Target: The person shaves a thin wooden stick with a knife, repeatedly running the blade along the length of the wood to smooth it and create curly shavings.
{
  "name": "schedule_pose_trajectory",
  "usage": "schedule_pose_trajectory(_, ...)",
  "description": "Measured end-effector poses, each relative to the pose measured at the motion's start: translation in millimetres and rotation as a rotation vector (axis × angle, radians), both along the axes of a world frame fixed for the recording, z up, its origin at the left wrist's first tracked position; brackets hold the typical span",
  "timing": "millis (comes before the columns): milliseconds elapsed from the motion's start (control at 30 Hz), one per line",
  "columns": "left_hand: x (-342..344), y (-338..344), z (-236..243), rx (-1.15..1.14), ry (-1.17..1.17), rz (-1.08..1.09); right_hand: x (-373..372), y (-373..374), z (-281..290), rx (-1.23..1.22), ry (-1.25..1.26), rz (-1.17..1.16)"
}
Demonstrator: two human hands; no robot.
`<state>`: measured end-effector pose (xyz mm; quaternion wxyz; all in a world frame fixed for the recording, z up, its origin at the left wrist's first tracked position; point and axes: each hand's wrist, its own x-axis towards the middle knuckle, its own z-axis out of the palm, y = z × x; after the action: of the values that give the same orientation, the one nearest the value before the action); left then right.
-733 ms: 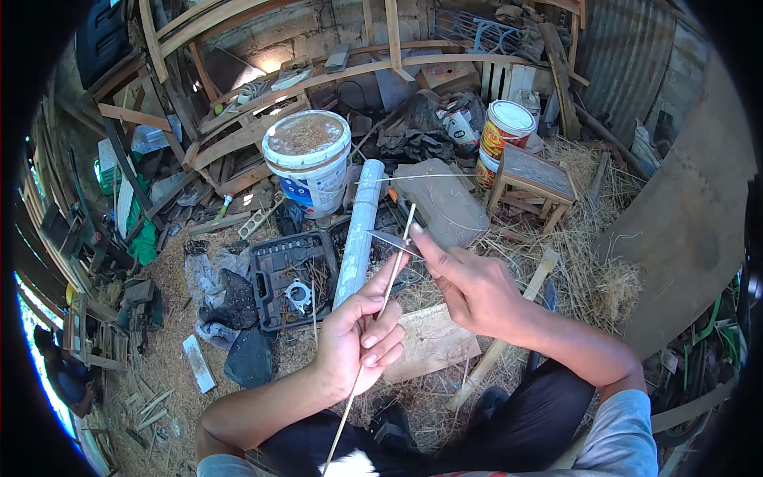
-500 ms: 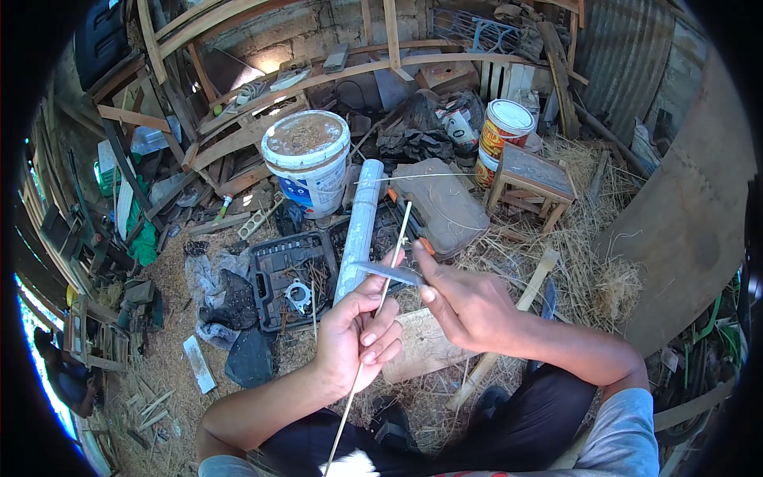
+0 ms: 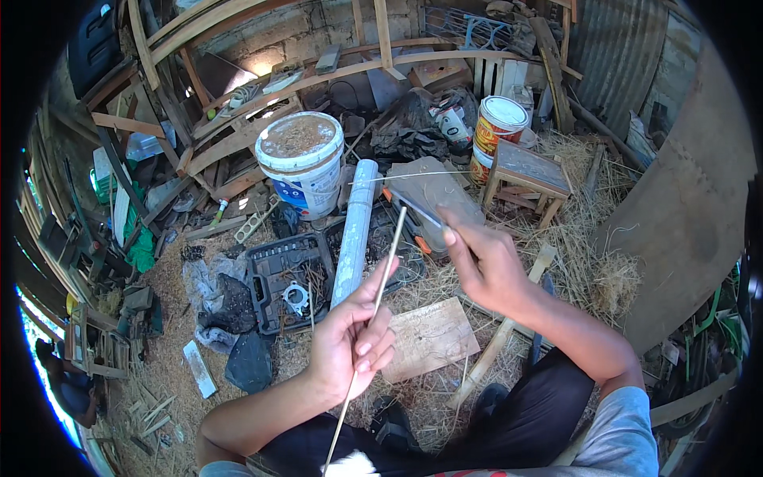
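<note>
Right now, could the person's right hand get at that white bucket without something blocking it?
Probably not easily. The right hand already grips a knife, and the thin stick held in the left hand plus the grey tube lie between it and the white bucket.

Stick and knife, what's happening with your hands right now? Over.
Left hand grips thin stick, tilted up. Right hand holds knife at stick's tip. Grey tube lies behind, apart.

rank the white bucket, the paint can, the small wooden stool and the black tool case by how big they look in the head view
1. white bucket
2. black tool case, close to the bucket; nearer the camera, so unsure
3. small wooden stool
4. paint can
</note>
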<state>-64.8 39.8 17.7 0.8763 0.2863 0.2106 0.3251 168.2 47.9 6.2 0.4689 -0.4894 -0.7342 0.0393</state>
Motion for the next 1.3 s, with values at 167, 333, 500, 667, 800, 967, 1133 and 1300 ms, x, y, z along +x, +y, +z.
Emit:
schedule_pose_trajectory(167, 1.1, 3.8, -0.9, 0.023, 0.025, 0.044, -25.6, -23.7, -11.9, 0.025, -0.082, 0.199)
schedule_pose_trajectory(333, -0.3, 1.6, 3.7, 0.003, -0.053, 0.024, -28.3, -26.8, -5.2, 0.039, -0.246, 0.2)
schedule_pose_trajectory(500, -0.2, 1.1, 1.0, -0.048, -0.086, -0.009, -17.3, -6.1, -6.0, 0.078, -0.135, 0.068)
schedule_pose_trajectory(667, 1.4, 7.6, -4.5, -0.062, -0.029, 0.013, -14.2, 3.1, -4.9, -0.05, -0.028, 0.042)
schedule_pose_trajectory(800, 7.0, 10.6, -6.4, -0.071, -0.005, -0.002, -7.1, 5.6, -11.6, -0.119, -0.02, 0.01)
schedule_pose_trajectory(967, 2.4, 1.1, -4.9, 0.032, 0.031, -0.05, 10.7, 18.6, -4.9, -0.242, 0.095, -0.107)
schedule_pose_trajectory(1133, -0.9, 13.1, -6.7, -0.047, -0.025, 0.072, -13.2, -9.1, -10.5, 0.034, -0.006, 0.182)
schedule_pose_trajectory(1300, 1.1, 8.0, 2.7, -0.031, -0.056, 0.064, -34.2, -27.6, -10.6, -0.046, -0.152, 0.267)
